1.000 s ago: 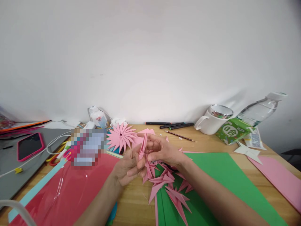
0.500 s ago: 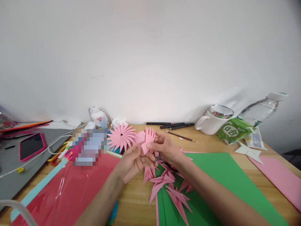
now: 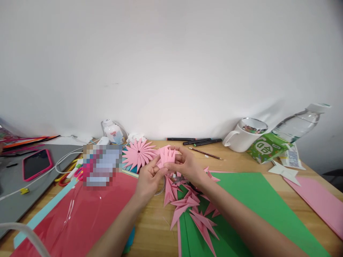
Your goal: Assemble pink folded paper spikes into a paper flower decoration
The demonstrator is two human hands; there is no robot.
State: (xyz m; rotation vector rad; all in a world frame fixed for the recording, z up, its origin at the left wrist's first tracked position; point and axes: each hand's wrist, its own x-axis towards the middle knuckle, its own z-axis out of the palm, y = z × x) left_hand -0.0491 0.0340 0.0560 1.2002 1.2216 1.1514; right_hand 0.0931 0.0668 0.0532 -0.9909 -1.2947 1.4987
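Between my two hands is a pink folded paper piece (image 3: 167, 157) with several pointed, overlapping layers, held up above the table. My left hand (image 3: 151, 178) pinches its lower left side. My right hand (image 3: 189, 166) grips it from the right, thumb across the front and fingers behind. Just behind and to the left lies a pink paper pinwheel star (image 3: 138, 151) with many points and a small dark hole in its centre. Below my right hand, several loose pink folded paper units (image 3: 187, 203) lie in a heap, partly over green paper (image 3: 241, 200).
Red paper (image 3: 88, 210) in a clear sleeve lies at left, near a phone (image 3: 37, 164) on a grey surface. Along the wall stand a white bottle (image 3: 114, 132), black markers (image 3: 198, 141), a white mug (image 3: 242, 137), a green packet (image 3: 265, 148) and a tilted water bottle (image 3: 297, 123). Pink sheets (image 3: 318, 203) lie at right.
The pink folded piece has turned, and its layers now spread wider toward me. My left hand has shifted its fingers closer around the lower edge, while my right hand keeps hold.
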